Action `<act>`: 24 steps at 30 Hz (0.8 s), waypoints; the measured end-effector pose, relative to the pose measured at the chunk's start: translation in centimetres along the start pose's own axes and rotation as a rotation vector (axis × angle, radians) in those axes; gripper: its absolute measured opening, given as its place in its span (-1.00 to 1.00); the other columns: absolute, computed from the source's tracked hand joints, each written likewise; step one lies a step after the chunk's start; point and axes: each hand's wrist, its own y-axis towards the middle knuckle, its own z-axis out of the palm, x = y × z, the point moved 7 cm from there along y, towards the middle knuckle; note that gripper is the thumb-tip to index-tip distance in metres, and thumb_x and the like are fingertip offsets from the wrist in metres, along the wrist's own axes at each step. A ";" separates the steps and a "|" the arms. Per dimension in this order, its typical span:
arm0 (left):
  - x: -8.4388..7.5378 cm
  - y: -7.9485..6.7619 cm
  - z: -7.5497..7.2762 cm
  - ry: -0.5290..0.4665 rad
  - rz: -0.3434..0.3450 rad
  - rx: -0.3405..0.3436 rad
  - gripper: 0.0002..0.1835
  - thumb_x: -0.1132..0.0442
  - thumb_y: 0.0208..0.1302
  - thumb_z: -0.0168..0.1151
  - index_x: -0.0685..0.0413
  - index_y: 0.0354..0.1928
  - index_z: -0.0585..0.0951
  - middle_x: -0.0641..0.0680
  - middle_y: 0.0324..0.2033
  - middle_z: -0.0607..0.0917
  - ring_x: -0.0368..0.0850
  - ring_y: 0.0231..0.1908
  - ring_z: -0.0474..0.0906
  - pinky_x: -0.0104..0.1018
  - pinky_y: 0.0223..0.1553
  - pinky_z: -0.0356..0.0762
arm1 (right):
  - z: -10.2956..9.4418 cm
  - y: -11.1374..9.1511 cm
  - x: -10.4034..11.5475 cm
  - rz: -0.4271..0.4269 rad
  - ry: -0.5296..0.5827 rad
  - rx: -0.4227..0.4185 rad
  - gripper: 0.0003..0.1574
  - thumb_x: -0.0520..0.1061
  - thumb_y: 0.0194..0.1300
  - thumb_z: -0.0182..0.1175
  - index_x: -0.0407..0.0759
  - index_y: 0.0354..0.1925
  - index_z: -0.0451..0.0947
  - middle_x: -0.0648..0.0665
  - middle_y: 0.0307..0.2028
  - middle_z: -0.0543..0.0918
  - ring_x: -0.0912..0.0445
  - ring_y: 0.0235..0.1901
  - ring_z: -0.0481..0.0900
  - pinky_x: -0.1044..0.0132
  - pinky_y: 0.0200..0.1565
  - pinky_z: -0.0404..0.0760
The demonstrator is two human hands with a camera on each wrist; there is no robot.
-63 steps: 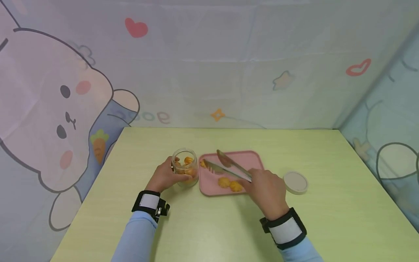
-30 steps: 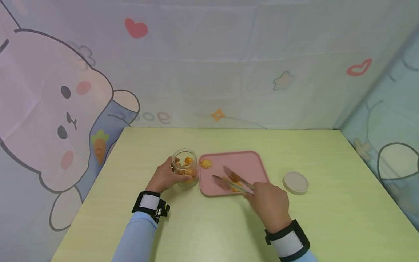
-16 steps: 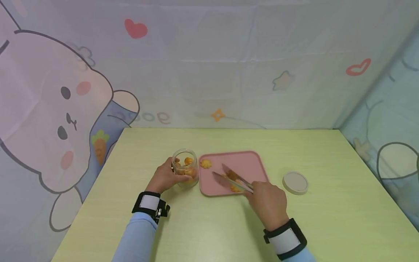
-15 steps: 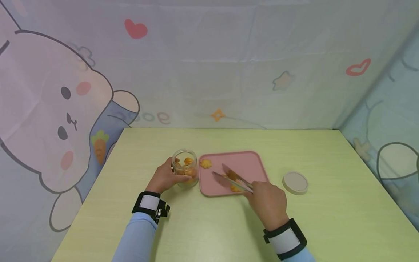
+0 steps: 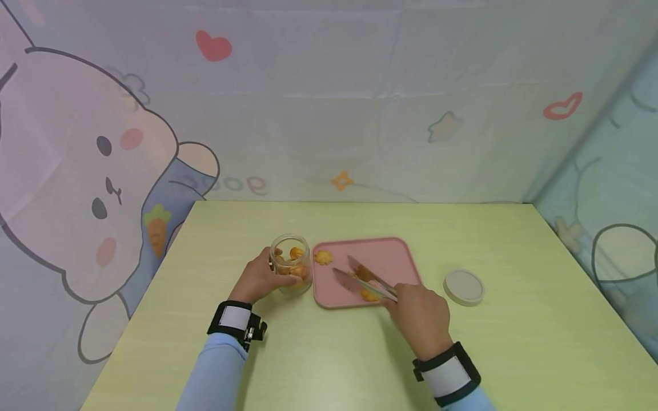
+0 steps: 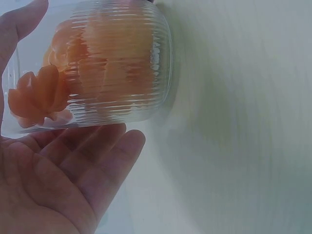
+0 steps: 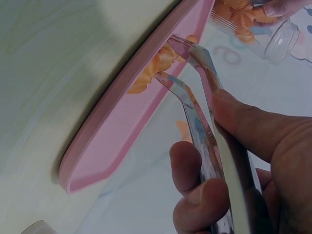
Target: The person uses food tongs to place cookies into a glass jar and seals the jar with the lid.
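My left hand (image 5: 261,278) grips a clear glass jar (image 5: 306,269), thumb at the front and fingers round its far side. The jar is uncovered and holds several orange, flower-shaped pieces (image 6: 41,95). In my right hand (image 5: 422,317) I hold metal tongs (image 7: 231,163), thumb on one arm and fingers on the other. Their arms are spread, tips low over the pink tray (image 5: 393,257). In the right wrist view the tips reach an orange piece (image 7: 165,56), with another piece (image 7: 139,84) beside it. A third piece (image 5: 323,257) lies in the tray's far left corner.
A round, whitish lid (image 5: 464,287) lies on the table (image 5: 329,359) to the right of the tray. The jar stands close by the tray's left edge. A printed cloth (image 5: 319,103) hangs behind the table.
My right hand has brought the tongs from over the tray's far left part to the pieces near its front edge, then slightly back up. Left hand and jar stay put.
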 end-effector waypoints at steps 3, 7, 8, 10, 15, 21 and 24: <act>0.0 0.0 0.0 0.004 -0.001 0.000 0.01 -0.22 -0.26 0.50 0.16 0.23 0.34 0.25 0.05 0.58 0.07 -0.06 0.50 -0.01 -0.13 0.56 | 0.0 0.0 0.0 -0.002 0.001 0.001 -0.59 0.10 -0.02 0.41 -0.14 -0.68 0.54 -0.02 -0.83 0.42 0.10 -0.83 0.34 0.20 -0.85 0.22; -0.1 -0.1 0.0 0.006 -0.002 0.002 0.04 -0.25 -0.28 0.50 0.18 0.23 0.33 0.26 0.05 0.58 0.08 -0.05 0.50 0.01 -0.12 0.56 | 0.0 0.0 -0.1 -0.001 -0.002 0.009 -0.60 0.10 -0.02 0.42 -0.14 -0.67 0.54 -0.02 -0.83 0.41 0.10 -0.83 0.33 0.22 -0.85 0.20; -0.2 -0.2 0.0 0.006 -0.001 0.002 0.05 -0.25 -0.28 0.50 0.18 0.23 0.33 0.26 0.06 0.58 0.08 -0.04 0.50 0.01 -0.11 0.56 | 0.0 -0.1 -0.1 -0.002 -0.003 0.009 -0.60 0.10 -0.02 0.42 -0.13 -0.66 0.55 -0.02 -0.83 0.41 0.10 -0.83 0.33 0.22 -0.85 0.20; -0.2 -0.2 -0.1 0.007 0.000 0.002 0.05 -0.25 -0.28 0.51 0.19 0.23 0.33 0.27 0.06 0.57 0.09 -0.03 0.50 0.02 -0.10 0.55 | -0.1 0.0 -0.1 -0.007 -0.004 0.003 -0.60 0.11 -0.02 0.42 -0.13 -0.66 0.55 -0.02 -0.83 0.41 0.10 -0.83 0.33 0.23 -0.85 0.20; -0.2 -0.2 -0.1 0.009 -0.005 0.001 0.03 -0.22 -0.27 0.51 0.18 0.23 0.33 0.26 0.07 0.57 0.09 -0.03 0.49 0.01 -0.10 0.55 | -0.3 0.0 -0.3 -0.017 -0.006 -0.020 -0.60 0.12 -0.02 0.41 -0.13 -0.64 0.57 -0.03 -0.83 0.41 0.10 -0.83 0.32 0.24 -0.85 0.19; -0.1 -0.1 0.0 0.008 -0.009 0.002 0.02 -0.22 -0.27 0.51 0.16 0.23 0.34 0.26 0.06 0.57 0.09 -0.04 0.50 0.01 -0.11 0.56 | -0.4 0.2 -0.5 -0.017 0.001 -0.027 -0.59 0.13 -0.03 0.42 -0.16 -0.62 0.59 -0.04 -0.84 0.41 0.10 -0.84 0.31 0.26 -0.86 0.17; 0.0 -0.1 0.0 0.007 -0.008 0.002 0.02 -0.22 -0.26 0.51 0.16 0.23 0.34 0.26 0.06 0.57 0.09 -0.05 0.50 0.01 -0.11 0.56 | -0.5 0.2 -0.5 -0.012 0.003 -0.020 -0.59 0.14 -0.03 0.42 -0.16 -0.61 0.60 -0.04 -0.84 0.40 0.10 -0.84 0.31 0.27 -0.86 0.16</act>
